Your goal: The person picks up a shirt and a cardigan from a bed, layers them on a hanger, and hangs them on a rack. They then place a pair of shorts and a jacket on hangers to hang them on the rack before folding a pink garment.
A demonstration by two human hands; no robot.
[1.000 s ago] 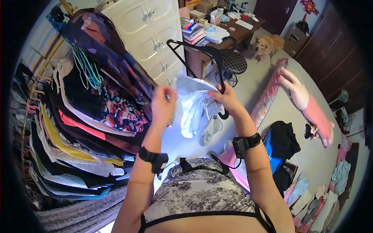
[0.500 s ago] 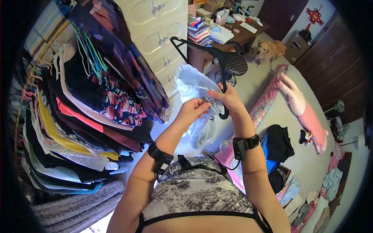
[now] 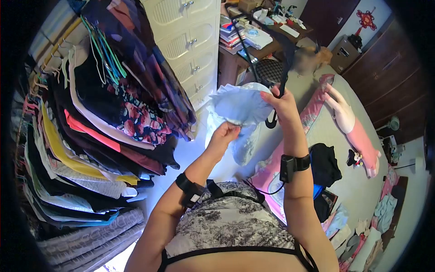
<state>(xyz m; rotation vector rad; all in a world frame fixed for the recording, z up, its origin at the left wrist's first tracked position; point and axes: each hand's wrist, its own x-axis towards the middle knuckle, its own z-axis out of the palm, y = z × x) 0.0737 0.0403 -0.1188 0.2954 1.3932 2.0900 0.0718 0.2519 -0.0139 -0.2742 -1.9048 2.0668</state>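
Head cam: the light blue top [image 3: 240, 106] is up in midair in front of the person's body, btwn the two hands, w/ the floor [image 3: 174, 179] below it. Pretty crumpled, ruffly along the upper edge, lower part hanging down loose.

L hand [image 3: 225, 136] is at the near side of the top, fingers curled in and the thumb pressed against them, pinching a bit of the cloth afaict. R hand [image 3: 285, 105] has the black hanger [image 3: 287, 54] near its hook, fingers wrapped round it, thumb lying on the top's R edge, so cloth + hanger are pinched together. Hanger's upside down btw, hook pointing down and the wide part tilted up twd the desk [image 3: 229, 63].

Bed [image 3: 358, 195] is on the R: black clothes [image 3: 325, 164] by its L edge, pink plush toy [image 3: 362, 143] over twd the far R edge w/ a small doll [image 3: 355, 158] right beside it. Papers [image 3: 258, 38] sit near the desk's front edge, stool [image 3: 269, 68] just off that edge. Dog [image 3: 324, 54] past the bed's far end, partly behind the hanger, kinda blurry. Rack rod [image 3: 59, 43] on the L, packed w/ hung clothes [image 3: 86, 163].
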